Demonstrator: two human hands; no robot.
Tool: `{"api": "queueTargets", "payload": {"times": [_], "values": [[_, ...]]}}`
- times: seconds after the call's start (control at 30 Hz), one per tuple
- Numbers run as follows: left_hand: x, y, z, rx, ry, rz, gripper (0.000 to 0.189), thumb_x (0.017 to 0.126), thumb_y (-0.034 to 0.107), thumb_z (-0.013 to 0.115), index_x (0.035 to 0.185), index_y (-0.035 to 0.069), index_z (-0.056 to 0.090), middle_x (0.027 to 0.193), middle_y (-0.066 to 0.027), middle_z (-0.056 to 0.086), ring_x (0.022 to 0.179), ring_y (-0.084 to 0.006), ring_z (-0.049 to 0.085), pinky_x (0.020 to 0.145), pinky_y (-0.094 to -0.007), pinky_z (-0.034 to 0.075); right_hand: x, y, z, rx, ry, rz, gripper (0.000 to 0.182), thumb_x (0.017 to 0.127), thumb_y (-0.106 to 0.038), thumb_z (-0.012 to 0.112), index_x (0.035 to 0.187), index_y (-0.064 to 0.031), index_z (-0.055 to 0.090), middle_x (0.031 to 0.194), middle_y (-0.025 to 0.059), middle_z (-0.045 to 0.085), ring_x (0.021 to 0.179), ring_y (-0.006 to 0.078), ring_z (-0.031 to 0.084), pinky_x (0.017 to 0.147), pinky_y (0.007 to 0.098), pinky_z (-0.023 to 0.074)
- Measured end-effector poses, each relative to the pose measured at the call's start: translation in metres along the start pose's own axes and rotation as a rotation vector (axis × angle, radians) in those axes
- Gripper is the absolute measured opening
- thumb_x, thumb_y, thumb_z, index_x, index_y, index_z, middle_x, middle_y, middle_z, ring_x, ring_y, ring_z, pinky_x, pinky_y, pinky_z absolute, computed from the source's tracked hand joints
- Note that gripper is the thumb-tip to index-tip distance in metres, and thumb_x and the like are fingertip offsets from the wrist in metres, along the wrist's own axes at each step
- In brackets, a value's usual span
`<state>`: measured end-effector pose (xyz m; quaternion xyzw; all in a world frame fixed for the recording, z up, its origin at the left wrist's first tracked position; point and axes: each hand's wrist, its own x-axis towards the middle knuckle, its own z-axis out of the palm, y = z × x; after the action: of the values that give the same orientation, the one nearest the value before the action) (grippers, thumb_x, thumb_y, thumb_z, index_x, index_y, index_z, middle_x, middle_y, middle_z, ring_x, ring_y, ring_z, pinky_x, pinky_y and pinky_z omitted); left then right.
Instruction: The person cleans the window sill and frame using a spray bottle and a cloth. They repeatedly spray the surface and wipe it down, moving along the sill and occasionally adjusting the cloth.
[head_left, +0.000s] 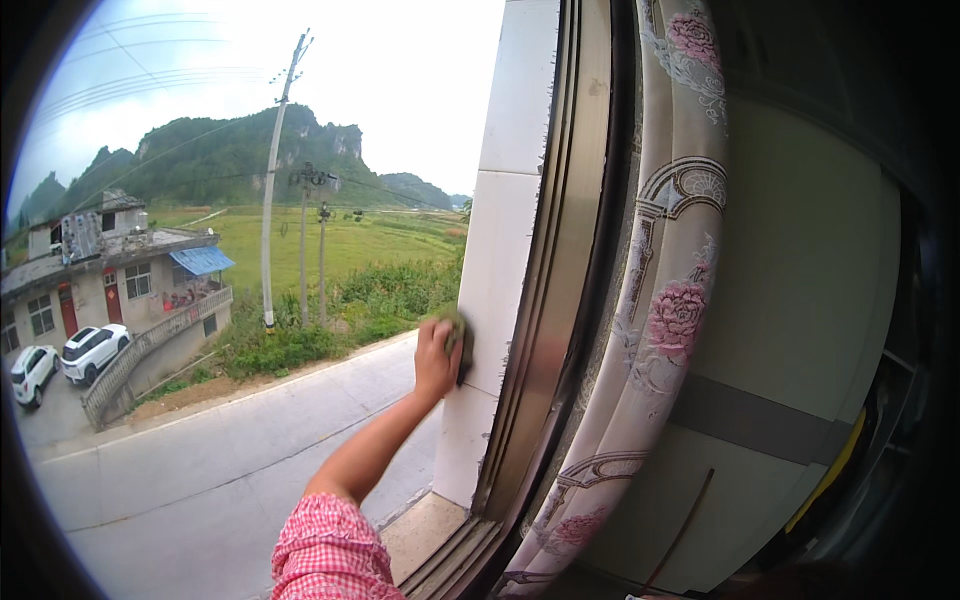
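Observation:
My left hand reaches out through the window opening, in a red-and-white gingham sleeve. Its fingers curl around a dark green cloth or scouring pad, too blurred to tell which. That pad is pressed to the white wall tile lining the outer side of the opening. Right of the tile runs the upright metal window frame with its grooves. Below the forearm lie the stone sill and the lower window track. My right hand is out of view.
A flower-patterned curtain hangs right of the frame. Behind it stands a pale cabinet or panel with a grey band, and a thin stick leans there. Outside, a road passes below, with a utility pole and parked white cars.

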<state>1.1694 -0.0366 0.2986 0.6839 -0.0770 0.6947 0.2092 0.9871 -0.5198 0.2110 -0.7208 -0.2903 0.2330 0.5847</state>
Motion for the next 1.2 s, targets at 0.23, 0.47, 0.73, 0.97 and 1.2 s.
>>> {"api": "queueTargets", "payload": {"times": [0.23, 0.47, 0.73, 0.97, 1.2], "values": [[-0.106, 0.028, -0.003, 0.037, -0.071, -0.024, 0.032, 0.075, 0.008, 0.067, 0.105, 0.008, 0.056, 0.11, -0.0204, 0.051, 0.099, -0.0388, 0.051, 0.083, -0.0435, 0.045, 0.013, -0.005, 0.006, -0.026, -0.038, -0.057, 0.028, 0.078, -0.005, 0.07, 0.104, 0.0008, 0.062, 0.086, 0.0104, 0.065, 0.094, 0.0231, 0.061, 0.08, 0.0345, 0.0496], [0.248, 0.087, 0.037, 0.095, 0.213, 0.319, 0.02, 0.086, 0.013, 0.054, 0.105, 0.008, 0.054, 0.097, -0.0179, 0.052, 0.09, -0.0385, 0.05, 0.076, -0.0451, 0.044, -0.007, -0.002, -0.006, -0.034, 0.045, -0.008, 0.027, 0.077, -0.004, 0.07, 0.102, 0.0013, 0.062, 0.086, 0.011, 0.065, 0.097, 0.0243, 0.061, 0.082, 0.0356, 0.0495], [0.228, 0.072, 0.027, 0.035, 0.257, 0.281, 0.019, 0.089, 0.017, 0.054, 0.106, 0.009, 0.054, 0.102, -0.0168, 0.053, 0.096, -0.0372, 0.051, 0.08, -0.0434, 0.044, -0.028, 0.002, -0.009, -0.037, 0.058, -0.035, 0.026, 0.077, -0.002, 0.07, 0.101, 0.0018, 0.062, 0.086, 0.0117, 0.066, 0.1, 0.0258, 0.061, 0.084, 0.0369, 0.0495], [-0.1, 0.017, -0.038, 0.206, -0.474, 0.106, 0.022, 0.081, 0.016, 0.059, 0.103, 0.012, 0.055, 0.109, -0.016, 0.052, 0.094, -0.0362, 0.053, 0.076, -0.0435, 0.048, -0.008, 0.012, -0.005, -0.009, -0.105, -0.26, 0.028, 0.078, -0.002, 0.068, 0.104, 0.0021, 0.062, 0.092, 0.0116, 0.066, 0.1, 0.0223, 0.061, 0.085, 0.034, 0.0488], [-0.083, 0.021, -0.08, 0.249, -0.401, -0.071, 0.015, 0.086, 0.017, 0.057, 0.099, 0.01, 0.055, 0.096, -0.0152, 0.052, 0.088, -0.0349, 0.051, 0.075, -0.0435, 0.044, 0.026, 0.006, 0.015, 0.039, -0.281, -0.313, 0.03, 0.079, 0.001, 0.066, 0.108, 0.0022, 0.06, 0.105, 0.0145, 0.064, 0.092, 0.0158, 0.061, 0.084, 0.0315, 0.0491]]}}
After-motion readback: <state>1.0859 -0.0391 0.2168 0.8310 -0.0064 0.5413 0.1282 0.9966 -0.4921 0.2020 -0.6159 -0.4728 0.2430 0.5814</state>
